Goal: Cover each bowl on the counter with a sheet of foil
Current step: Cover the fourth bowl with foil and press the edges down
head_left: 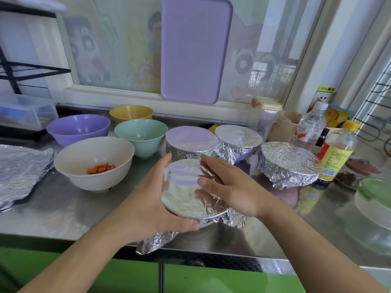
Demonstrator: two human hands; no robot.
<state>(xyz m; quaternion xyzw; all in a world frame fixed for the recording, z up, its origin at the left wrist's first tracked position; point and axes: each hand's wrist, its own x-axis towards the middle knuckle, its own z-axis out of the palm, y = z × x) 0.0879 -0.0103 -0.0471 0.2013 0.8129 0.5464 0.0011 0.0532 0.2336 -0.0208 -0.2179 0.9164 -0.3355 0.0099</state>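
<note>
A foil-covered bowl (186, 193) sits near the counter's front edge between my hands. My left hand (152, 199) curls round its left rim, thumb under the near side. My right hand (228, 187) lies flat with straight fingers on the foil at its right side. Loose foil (154, 242) hangs below the bowl. Three other bowls wear foil: one (190, 142) just behind, one (238, 137) to its right, one (288, 160) further right. Uncovered bowls stand at left: white with orange pieces (93, 161), green (139, 136), purple (77, 129), yellow (131, 113). Spare foil sheets (19, 168) lie at far left.
Bottles (334, 153) and a water bottle (311, 127) crowd the right side, with a glass dish (374, 199) near the right edge. A purple tray (194, 49) leans on the window behind. A clear box (25, 113) stands at back left.
</note>
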